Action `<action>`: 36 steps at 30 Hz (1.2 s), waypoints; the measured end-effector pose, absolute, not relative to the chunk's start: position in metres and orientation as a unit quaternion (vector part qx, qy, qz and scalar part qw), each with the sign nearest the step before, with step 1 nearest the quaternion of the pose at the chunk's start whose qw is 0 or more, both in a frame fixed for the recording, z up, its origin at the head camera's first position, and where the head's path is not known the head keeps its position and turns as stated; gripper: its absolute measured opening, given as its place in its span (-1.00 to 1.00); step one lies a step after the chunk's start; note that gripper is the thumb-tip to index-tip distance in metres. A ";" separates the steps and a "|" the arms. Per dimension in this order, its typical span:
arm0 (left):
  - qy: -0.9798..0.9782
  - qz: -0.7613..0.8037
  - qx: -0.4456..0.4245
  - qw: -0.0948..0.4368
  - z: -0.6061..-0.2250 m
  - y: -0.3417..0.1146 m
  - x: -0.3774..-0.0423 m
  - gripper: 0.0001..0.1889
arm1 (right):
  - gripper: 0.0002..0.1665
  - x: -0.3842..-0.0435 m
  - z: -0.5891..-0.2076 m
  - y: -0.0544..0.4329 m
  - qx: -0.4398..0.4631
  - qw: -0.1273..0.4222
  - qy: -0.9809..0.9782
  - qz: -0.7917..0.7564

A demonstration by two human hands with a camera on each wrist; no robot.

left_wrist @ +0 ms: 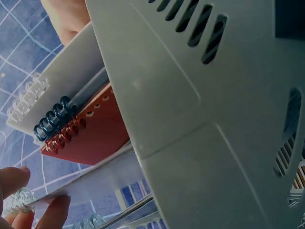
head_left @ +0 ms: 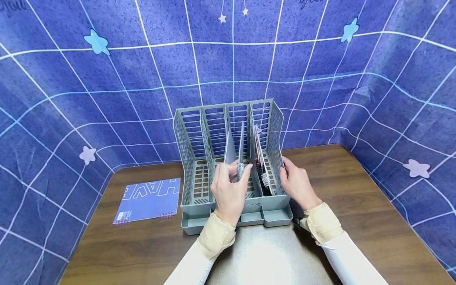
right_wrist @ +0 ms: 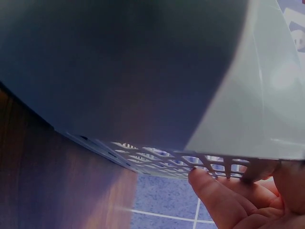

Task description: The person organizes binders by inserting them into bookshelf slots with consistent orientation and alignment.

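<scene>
My left hand (head_left: 229, 190) pinches a spiral notebook (head_left: 242, 148) by its coil edge, thumb on one side and fingers on the other. It stands upright in the third compartment from the left of a grey-green desk file organizer (head_left: 217, 206). Just left of it leans another thin notebook (head_left: 229, 148). Several notebooks (head_left: 261, 162) fill the rightmost compartment; the left wrist view shows a red notebook (left_wrist: 95, 136) plus white and dark blue coils. My right hand (head_left: 298, 184) grips the organizer's right side wall, fingertips against its slotted panel (right_wrist: 214, 164).
A blue-violet notebook (head_left: 151, 200) with white lettering lies flat on the wooden table (head_left: 142, 253), left of the organizer. Small open trays (head_left: 278, 217) run along the organizer's front. A blue star-patterned cloth (head_left: 142, 99) hangs behind and at both sides.
</scene>
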State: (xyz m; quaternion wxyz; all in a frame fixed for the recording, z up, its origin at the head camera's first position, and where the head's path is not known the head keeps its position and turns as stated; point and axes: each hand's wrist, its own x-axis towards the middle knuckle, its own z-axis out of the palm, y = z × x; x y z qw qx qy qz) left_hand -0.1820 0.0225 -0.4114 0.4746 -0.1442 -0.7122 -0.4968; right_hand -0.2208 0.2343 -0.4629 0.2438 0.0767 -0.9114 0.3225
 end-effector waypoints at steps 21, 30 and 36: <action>-0.737 -0.454 -0.141 0.481 -0.424 0.024 -0.185 -0.65 | -0.54 -0.221 -0.461 0.233 0.076 0.245 -0.912 0.320; -0.735 -0.459 -0.118 0.485 -0.422 0.021 -0.184 -0.61 | -0.54 -0.220 -0.463 0.233 0.076 0.246 -0.911 0.321; -0.741 -0.452 -0.113 0.483 -0.424 0.021 -0.185 -0.58 | -0.53 -0.220 -0.463 0.233 0.076 0.245 -0.911 0.322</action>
